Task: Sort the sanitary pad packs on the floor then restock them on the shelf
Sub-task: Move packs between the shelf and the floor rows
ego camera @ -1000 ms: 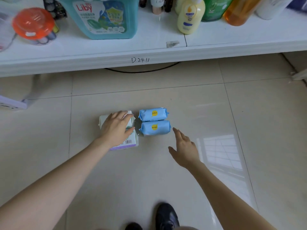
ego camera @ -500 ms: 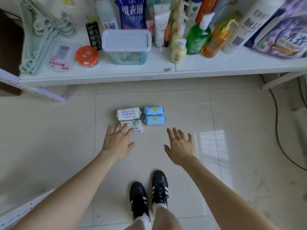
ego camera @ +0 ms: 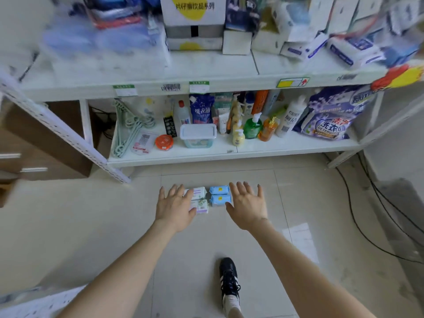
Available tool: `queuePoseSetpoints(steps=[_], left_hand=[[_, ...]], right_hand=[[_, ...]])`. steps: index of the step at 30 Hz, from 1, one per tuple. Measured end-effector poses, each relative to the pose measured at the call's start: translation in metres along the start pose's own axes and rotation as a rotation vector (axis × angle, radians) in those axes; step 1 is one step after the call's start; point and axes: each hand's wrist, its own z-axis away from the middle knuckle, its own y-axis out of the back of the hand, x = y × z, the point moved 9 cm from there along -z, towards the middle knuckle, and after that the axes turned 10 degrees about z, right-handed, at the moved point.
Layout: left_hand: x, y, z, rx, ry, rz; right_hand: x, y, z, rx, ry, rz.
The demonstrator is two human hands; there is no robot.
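Note:
Several sanitary pad packs lie in a tight block on the floor tiles below the shelf. Two white-and-purple packs [ego camera: 198,193] [ego camera: 202,205] form the left column. Two blue packs [ego camera: 219,190] [ego camera: 220,200] form the right column. My left hand [ego camera: 174,206] hovers open with spread fingers, covering the left edge of the white packs. My right hand [ego camera: 249,205] is open too, palm down, just right of the blue packs. Neither hand holds anything.
The white shelf's bottom board [ego camera: 229,154] carries hangers [ego camera: 128,131], a lidded tub [ego camera: 198,135], bottles [ego camera: 252,125] and a detergent bag [ego camera: 330,120]. The upper board [ego camera: 206,84] holds boxes and packs. Cables [ego camera: 358,214] run along the floor at right. My shoe [ego camera: 228,277] stands behind the packs.
The view has risen and pulled back, so the whole shelf shows now. My left hand let go of the white packs; both hands lifted off the floor and hang open over the block.

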Motion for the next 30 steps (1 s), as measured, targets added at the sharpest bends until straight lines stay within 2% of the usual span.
queuePoseSetpoints(steps=[21,30], left_hand=[[0.023,0.381,0.200,0.702,-0.029,-0.051],[0.039,0.500,0.252,0.907,-0.049,-0.131]], right_hand=[[0.007,0.407,0.134,0.644,-0.030,0.078],[0.016,0.527,0.171,0.885,-0.062,0.108]])
